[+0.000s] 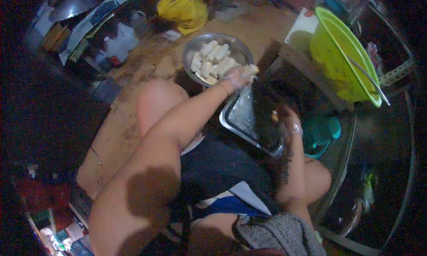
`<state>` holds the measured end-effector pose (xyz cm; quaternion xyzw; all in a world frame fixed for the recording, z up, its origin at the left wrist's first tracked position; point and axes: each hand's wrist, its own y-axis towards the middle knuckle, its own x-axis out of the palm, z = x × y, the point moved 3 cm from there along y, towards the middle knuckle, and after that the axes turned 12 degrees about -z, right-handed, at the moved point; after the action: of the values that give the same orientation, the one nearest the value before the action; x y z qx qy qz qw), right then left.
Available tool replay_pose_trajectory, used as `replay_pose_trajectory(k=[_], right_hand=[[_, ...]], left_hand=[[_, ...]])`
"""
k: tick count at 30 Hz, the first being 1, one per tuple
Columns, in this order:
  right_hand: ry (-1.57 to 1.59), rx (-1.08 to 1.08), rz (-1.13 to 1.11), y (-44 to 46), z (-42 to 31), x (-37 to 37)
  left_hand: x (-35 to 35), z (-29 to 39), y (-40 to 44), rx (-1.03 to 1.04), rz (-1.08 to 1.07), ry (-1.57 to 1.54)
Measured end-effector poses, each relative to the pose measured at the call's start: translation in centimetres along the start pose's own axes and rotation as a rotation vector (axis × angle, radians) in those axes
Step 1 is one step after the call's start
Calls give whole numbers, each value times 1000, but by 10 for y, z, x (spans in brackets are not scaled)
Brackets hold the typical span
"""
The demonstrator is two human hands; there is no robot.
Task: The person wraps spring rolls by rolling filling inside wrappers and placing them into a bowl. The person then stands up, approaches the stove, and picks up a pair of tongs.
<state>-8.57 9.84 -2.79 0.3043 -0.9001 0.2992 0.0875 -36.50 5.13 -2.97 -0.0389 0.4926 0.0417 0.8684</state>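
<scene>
My left hand, in a clear plastic glove, is closed around a pale, stubby roll at the right rim of a steel bowl. Several similar off-white rolls are heaped in that bowl; what they are made of I cannot make out. Below and to the right lies a dark rectangular metal tray with a shiny rim, partly in shadow. Over the tray's right side is my right hand, also gloved. Its fingers are dark and blurred, with a small light-brown patch at their tips.
A large lime-green basin stands at the upper right, a metal handle leaning on its rim. Beside my right knee is a teal container. A yellow plastic bag rests on the brown floor beyond the bowl.
</scene>
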Motion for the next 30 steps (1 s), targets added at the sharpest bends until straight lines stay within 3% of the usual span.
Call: replay_pose_trajectory(k=[2, 5, 11, 15, 18, 21, 26, 29, 30], right_hand=[[-4, 37, 48, 17, 16, -22], [-48, 52, 63, 24, 24, -26], [-137, 41, 85, 38, 26, -33], [-198, 32, 89, 53, 25, -24], [-233, 9, 96, 59, 25, -17], [-266, -30, 111, 64, 24, -12], [-331, -136, 136, 69, 15, -14], [-372, -204, 154, 67, 9, -19], [-411, -267, 126, 70, 15, -25]], left_hand=[[-41, -9, -6, -89, -8, 125], [-64, -52, -14, -349, 46, 53], [-34, -123, -25, -841, 98, -62], [-17, -131, -19, -957, 119, -83], [-31, -101, -25, -1018, 57, -81], [-24, -109, -25, -1078, 186, -114], [2, -149, -3, -910, 148, -12], [-46, -83, -15, -597, 262, -40], [-39, -57, -34, -483, 447, -47]])
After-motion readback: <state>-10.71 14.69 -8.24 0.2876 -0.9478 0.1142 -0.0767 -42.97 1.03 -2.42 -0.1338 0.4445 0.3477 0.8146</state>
